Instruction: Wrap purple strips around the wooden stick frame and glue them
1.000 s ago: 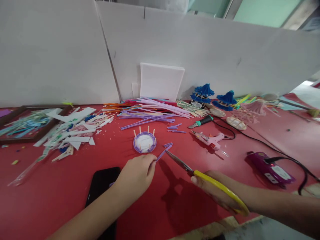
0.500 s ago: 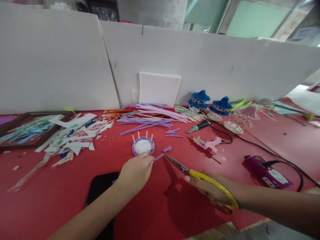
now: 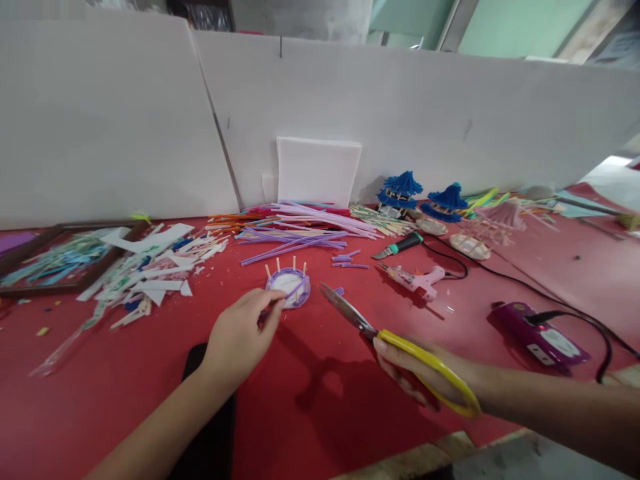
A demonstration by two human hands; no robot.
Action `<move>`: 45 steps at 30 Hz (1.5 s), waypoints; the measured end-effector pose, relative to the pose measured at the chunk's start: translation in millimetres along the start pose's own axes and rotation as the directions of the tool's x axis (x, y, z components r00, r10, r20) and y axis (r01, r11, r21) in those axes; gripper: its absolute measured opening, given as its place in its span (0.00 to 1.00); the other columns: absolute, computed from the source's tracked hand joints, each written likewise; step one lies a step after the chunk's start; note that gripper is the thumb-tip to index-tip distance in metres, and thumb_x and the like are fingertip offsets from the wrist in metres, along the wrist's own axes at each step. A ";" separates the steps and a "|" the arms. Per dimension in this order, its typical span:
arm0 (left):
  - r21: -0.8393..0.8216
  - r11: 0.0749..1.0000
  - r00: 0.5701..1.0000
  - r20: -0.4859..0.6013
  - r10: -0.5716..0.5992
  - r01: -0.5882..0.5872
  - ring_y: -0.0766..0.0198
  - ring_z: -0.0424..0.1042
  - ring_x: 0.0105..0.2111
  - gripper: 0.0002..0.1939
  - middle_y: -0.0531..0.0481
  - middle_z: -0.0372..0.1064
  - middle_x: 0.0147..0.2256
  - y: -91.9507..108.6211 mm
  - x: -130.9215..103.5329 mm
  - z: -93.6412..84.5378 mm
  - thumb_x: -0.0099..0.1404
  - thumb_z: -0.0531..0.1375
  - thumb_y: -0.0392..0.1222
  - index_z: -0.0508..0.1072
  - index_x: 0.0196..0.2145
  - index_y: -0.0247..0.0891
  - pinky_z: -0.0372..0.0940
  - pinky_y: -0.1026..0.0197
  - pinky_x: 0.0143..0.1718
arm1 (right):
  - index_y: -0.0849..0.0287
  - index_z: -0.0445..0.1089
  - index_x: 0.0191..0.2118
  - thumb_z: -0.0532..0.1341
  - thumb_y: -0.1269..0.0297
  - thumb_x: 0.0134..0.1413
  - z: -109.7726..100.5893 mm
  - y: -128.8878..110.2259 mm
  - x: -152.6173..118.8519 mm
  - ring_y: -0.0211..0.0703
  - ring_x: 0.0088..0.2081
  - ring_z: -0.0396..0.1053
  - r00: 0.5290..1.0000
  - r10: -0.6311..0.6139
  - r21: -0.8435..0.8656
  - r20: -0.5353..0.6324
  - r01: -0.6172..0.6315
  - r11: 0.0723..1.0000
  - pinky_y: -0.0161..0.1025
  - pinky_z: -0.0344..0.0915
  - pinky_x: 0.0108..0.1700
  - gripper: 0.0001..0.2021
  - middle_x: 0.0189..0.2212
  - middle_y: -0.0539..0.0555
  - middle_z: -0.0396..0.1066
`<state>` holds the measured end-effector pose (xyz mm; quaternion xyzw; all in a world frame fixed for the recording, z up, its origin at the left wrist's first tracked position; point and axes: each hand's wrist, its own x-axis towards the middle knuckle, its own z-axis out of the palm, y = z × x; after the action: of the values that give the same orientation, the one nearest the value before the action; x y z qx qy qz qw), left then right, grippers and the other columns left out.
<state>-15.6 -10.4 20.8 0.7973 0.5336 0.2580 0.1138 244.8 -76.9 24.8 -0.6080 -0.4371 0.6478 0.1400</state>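
My left hand point(image 3: 245, 333) pinches a thin purple strip point(image 3: 299, 287), whose free end reaches over a small round base point(image 3: 286, 281). This base has a purple rim, a white middle and several upright wooden pegs. Yellow-handled scissors point(image 3: 425, 363) are in my right hand point(image 3: 420, 373), their blades looking closed and pointing up and left. Just behind the scissor tips lies a short purple piece point(image 3: 339, 291), partly hidden by the blades. More short purple pieces point(image 3: 350, 265) rest on the red table behind.
A black phone point(image 3: 210, 427) lies under my left forearm. To the right are a green-black cutter point(image 3: 405, 245), a pink glue gun point(image 3: 417, 279) and a purple power strip point(image 3: 540, 337) with cables. Scraps point(image 3: 155, 273) and a brown frame point(image 3: 75, 287) are at left.
My left hand has moved left and slightly toward me, and the purple strip it holds has swung up over the round base. The scissor tips have shifted slightly left and up.
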 end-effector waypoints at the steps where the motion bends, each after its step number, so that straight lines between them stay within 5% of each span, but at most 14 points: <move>1: -0.006 1.000 1.000 0.015 -0.015 0.015 0.60 0.73 0.35 0.12 0.49 0.75 0.38 -0.7 1.5 -0.6 0.65 0.52 0.46 0.73 0.39 0.41 0.66 0.61 0.34 | 0.58 0.56 0.22 0.50 0.37 0.52 3.3 -1.1 2.3 0.28 0.11 0.49 1.000 -0.009 0.032 -0.007 0.009 0.999 0.25 0.50 0.11 0.26 0.11 0.42 0.52; 27: 0.006 1.000 0.999 0.042 0.021 -0.021 0.58 0.73 0.39 0.12 0.47 0.74 0.40 -8.3 7.2 4.8 0.66 0.49 0.42 0.72 0.40 0.42 0.65 0.58 0.40 | 0.58 0.56 0.22 0.45 0.39 0.57 26.9 -13.6 17.6 0.29 0.10 0.49 0.998 0.038 -0.056 0.054 -0.035 0.998 0.25 0.52 0.10 0.27 0.09 0.41 0.50; 45: -0.016 0.999 0.999 -0.014 0.039 -0.039 0.61 0.74 0.36 0.10 0.50 0.75 0.37 4.8 -0.8 -0.9 0.65 0.52 0.43 0.71 0.39 0.42 0.65 0.61 0.36 | 0.58 0.53 0.19 0.49 0.35 0.52 26.5 -6.7 3.0 0.28 0.13 0.51 0.992 -0.123 -0.290 -0.006 0.116 0.950 0.27 0.48 0.14 0.28 0.10 0.43 0.50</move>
<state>-12.5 -13.1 23.4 0.8048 0.5167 0.2698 0.1117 217.6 -81.4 24.5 -0.6020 -0.5614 0.5600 0.0941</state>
